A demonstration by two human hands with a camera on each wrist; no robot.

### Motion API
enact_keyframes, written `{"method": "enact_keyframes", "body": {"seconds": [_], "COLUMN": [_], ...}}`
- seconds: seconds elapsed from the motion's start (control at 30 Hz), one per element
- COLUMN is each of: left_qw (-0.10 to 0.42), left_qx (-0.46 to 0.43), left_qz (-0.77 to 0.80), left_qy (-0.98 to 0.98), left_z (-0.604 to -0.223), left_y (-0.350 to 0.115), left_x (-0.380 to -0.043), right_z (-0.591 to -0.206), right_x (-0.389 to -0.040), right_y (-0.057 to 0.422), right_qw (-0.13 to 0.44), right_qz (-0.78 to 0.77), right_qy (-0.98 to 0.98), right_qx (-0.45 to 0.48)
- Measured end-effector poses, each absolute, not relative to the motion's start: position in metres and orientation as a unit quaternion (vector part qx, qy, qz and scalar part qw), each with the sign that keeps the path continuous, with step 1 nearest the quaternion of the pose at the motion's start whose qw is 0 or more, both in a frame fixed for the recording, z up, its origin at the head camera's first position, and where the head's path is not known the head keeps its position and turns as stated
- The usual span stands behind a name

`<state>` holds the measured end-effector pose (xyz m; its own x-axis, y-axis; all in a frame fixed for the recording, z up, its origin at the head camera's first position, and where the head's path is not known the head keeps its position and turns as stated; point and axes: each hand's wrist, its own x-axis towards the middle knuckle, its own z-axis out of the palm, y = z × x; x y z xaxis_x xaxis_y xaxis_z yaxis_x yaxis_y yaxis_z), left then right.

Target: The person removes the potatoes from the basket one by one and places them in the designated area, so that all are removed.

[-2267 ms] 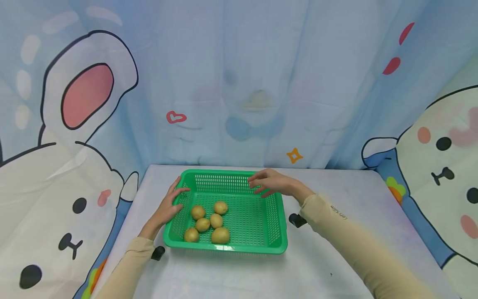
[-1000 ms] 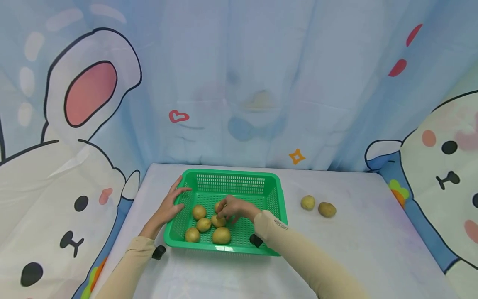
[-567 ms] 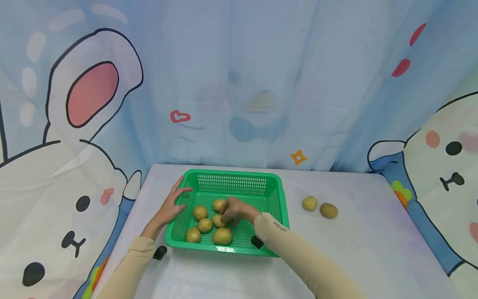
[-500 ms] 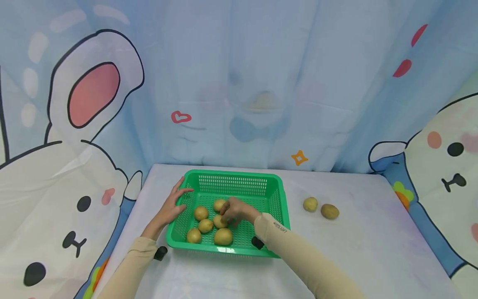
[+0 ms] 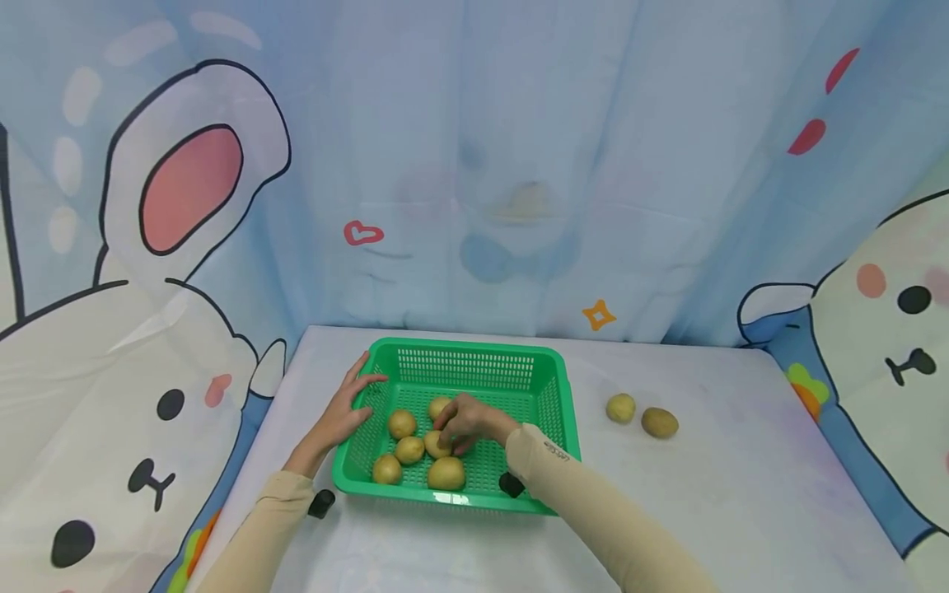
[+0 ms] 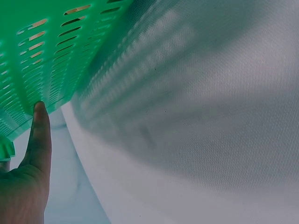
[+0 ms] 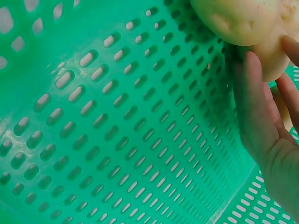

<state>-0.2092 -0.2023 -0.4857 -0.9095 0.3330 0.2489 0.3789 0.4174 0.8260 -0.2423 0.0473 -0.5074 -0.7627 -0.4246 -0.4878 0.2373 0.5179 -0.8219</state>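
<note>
A green plastic basket (image 5: 474,344) with slotted walls stands on the table, several potatoes gathered in its left half. My left hand (image 5: 341,416) holds the basket's left rim, fingertips over the edge; the left wrist view has a straight finger (image 6: 41,126) against the outer wall. Inside the basket, my right hand (image 5: 470,420) has its thumb and fingers around a middle potato (image 5: 433,445), partly covered by them. The right wrist view shows this potato (image 7: 268,60) between thumb and fingers. A larger potato (image 5: 446,473) lies just in front of it.
Two potatoes, one paler (image 5: 620,408) and one browner (image 5: 660,422), lie on the white-covered table (image 5: 712,494) right of the basket. A printed curtain (image 5: 519,272) hangs behind the table.
My right hand has moved left and down from above the basket's right side to a potato, and its fingers have closed round it. Two table potatoes now show where the sleeve was. Left hand stays.
</note>
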Motion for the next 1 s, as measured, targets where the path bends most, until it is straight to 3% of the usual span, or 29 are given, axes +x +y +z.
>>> {"method": "enact_keyframes", "body": {"seconds": [0.23,0.63,1.0], "left_qw": [0.024,0.025,0.007], "left_qx": [-0.212,-0.202,-0.199], "left_qz": [-0.495,-0.493,-0.494], "left_qy": [-0.842,-0.846,-0.846], "left_z": [-0.486,-0.527,-0.493], "left_y": [-0.199,-0.212,-0.202], "left_x": [-0.209,-0.229,-0.210], "right_z": [-0.511,-0.485,-0.445], "right_x": [-0.242,-0.257,-0.265], "right_y": [0.052,0.080,0.152], "right_qw": [0.329,0.322,0.278], "right_qz": [-0.489,-0.502,-0.502], "right_qy": [0.806,0.800,0.818], "right_qx": [-0.059,-0.064,-0.035]}}
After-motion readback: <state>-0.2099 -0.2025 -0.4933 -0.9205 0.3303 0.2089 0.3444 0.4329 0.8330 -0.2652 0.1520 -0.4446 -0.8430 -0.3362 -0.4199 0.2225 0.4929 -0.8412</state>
